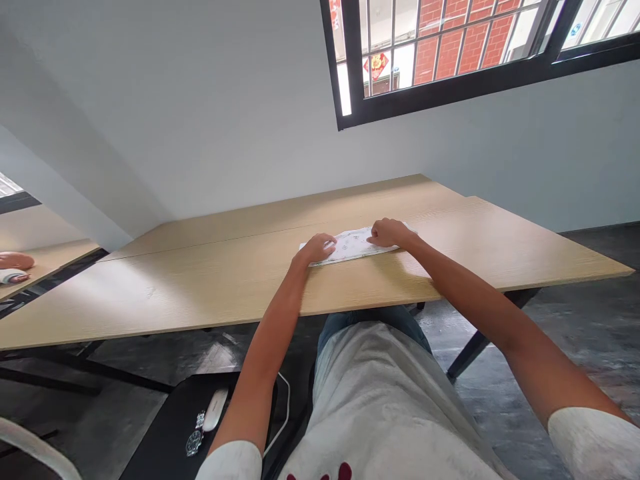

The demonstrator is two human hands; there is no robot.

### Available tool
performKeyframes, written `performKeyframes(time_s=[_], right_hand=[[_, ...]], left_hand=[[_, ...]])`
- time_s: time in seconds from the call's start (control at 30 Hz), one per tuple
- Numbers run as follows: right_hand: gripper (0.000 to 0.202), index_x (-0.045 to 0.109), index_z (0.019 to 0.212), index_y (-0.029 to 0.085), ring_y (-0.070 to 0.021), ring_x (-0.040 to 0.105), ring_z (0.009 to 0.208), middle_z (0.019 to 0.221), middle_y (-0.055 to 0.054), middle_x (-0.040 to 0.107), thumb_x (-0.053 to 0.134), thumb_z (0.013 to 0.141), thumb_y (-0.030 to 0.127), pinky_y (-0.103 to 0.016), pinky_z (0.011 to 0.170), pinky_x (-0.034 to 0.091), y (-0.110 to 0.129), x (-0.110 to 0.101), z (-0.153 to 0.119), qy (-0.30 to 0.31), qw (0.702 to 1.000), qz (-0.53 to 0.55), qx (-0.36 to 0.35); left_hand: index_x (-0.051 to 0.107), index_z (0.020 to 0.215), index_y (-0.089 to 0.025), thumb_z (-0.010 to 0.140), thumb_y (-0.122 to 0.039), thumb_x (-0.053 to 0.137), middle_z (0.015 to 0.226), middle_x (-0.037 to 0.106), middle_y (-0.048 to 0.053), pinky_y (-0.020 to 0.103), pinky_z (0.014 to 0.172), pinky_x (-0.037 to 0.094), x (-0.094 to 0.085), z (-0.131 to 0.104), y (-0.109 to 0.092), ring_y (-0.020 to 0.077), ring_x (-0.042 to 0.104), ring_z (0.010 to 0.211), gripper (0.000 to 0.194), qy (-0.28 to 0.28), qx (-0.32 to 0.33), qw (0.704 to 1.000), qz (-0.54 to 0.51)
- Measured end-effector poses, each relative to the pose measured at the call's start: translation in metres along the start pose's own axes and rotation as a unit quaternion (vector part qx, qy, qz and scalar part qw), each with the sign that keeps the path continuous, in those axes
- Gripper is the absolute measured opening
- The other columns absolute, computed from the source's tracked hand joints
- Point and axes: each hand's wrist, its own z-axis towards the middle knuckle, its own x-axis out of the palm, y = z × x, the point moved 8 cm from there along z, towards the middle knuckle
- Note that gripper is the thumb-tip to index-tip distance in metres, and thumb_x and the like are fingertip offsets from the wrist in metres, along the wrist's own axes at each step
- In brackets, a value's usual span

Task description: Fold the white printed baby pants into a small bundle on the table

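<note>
A small white cloth with a faint printed pattern (353,245) lies flat near the front edge of a light wooden table (210,280). My left hand (317,248) rests on the cloth's left end with curled fingers pressing down. My right hand (389,233) presses on the cloth's right part, fingers bent with the tips on the fabric. Both arms reach forward over the table edge. The cloth's ends are partly hidden under the hands.
A black chair seat (175,427) at lower left holds a wristwatch (193,443) and a white oblong object (215,409). A white wall and a barred window (450,47) stand behind the table. Another person's hand (15,261) lies on a table at far left.
</note>
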Motion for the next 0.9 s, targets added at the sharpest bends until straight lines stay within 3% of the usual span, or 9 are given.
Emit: performKeyframes(time_s=[0.17,0.3,0.43,0.67,0.9], right_hand=[[0.022,0.075,0.096,0.020,-0.0306,0.066,0.093,0.105,-0.013,0.069,0.061,0.087,0.035,-0.038,0.077,0.051,-0.006,0.004,-0.002,0.023,0.999,-0.048,-0.001],[0.027,0.075,0.095,0.019,-0.0333,0.065,0.096,0.105,-0.015,0.069,0.059,0.088,0.040,-0.042,0.080,0.051,-0.004,0.002,-0.002,0.013,0.997,-0.073,-0.008],[0.040,0.074,0.102,0.019,-0.0362,0.063,0.104,0.113,-0.016,0.068,0.051,0.091,0.050,-0.046,0.086,0.051,-0.008,0.008,0.003,0.035,0.996,-0.076,0.004],[0.056,0.069,0.119,0.018,-0.0399,0.058,0.114,0.123,-0.017,0.064,0.039,0.094,0.058,-0.053,0.093,0.047,-0.021,0.027,0.018,0.046,0.998,-0.035,0.002],[0.058,0.063,0.126,0.020,-0.0359,0.055,0.122,0.133,-0.013,0.060,0.028,0.100,0.057,-0.051,0.101,0.043,-0.030,0.032,0.026,0.036,0.999,-0.002,-0.037]], left_hand=[[0.058,0.131,-0.023,0.092,-0.036,0.044,0.139,0.055,0.005,0.035,0.117,0.035,0.007,-0.001,0.003,0.0200,0.048,0.131,0.043,0.046,-0.020,0.999,0.023],[0.056,0.132,-0.032,0.093,-0.044,0.043,0.142,0.051,0.004,0.049,0.114,0.035,0.001,-0.008,-0.001,0.0269,0.044,0.133,0.042,0.074,-0.084,0.992,0.062],[0.058,0.129,-0.036,0.095,-0.047,0.041,0.137,0.053,0.005,0.057,0.111,0.034,-0.007,-0.015,-0.010,0.0304,0.043,0.132,0.040,0.085,-0.099,0.989,0.071],[0.070,0.115,-0.028,0.091,-0.040,0.047,0.114,0.063,0.006,0.036,0.099,0.047,-0.008,-0.011,-0.010,0.0216,0.060,0.103,0.035,0.048,-0.072,0.996,0.012],[0.076,0.095,-0.020,0.084,-0.040,0.050,0.090,0.071,0.003,0.027,0.071,0.047,-0.008,-0.010,-0.029,0.0163,0.060,0.078,0.035,0.044,0.011,0.995,-0.094]])
